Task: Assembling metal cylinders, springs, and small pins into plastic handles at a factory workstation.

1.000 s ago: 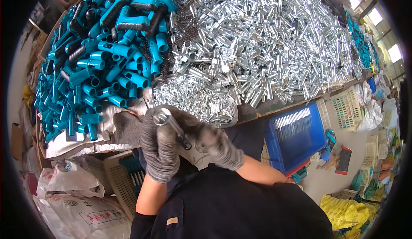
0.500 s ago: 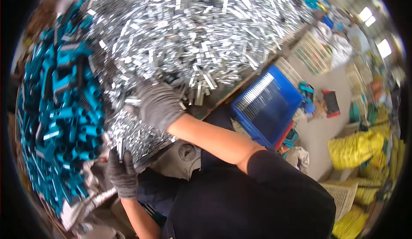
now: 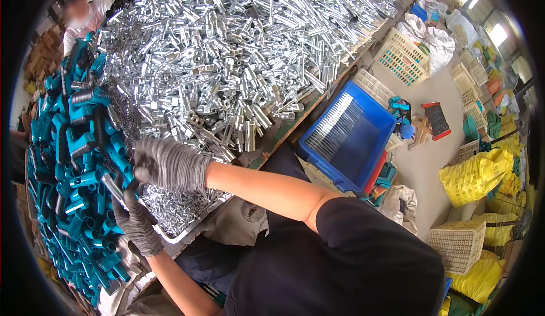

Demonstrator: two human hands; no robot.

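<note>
Both my hands wear grey knit gloves. My left hand (image 3: 136, 222) is closed around a shiny metal tube (image 3: 112, 186) that sticks up from its fist, beside the teal plastic handles (image 3: 74, 162). My right hand (image 3: 169, 165) reaches across my body, fingers curled, and touches the top of that tube at the edge of the teal pile. A huge heap of silver metal fittings (image 3: 238, 60) covers the table beyond. A shallow tray of small metal parts (image 3: 176, 214) lies under my right wrist.
A blue plastic crate (image 3: 349, 137) stands on the floor to the right of the table. Cream baskets (image 3: 403, 57), yellow sacks (image 3: 474, 177) and another basket (image 3: 460, 239) sit further right. Another person (image 3: 79, 18) is at the far left of the table.
My view has swung left. My right hand has crossed from the metal heap to the tube in my left hand, which has risen beside the teal handles.
</note>
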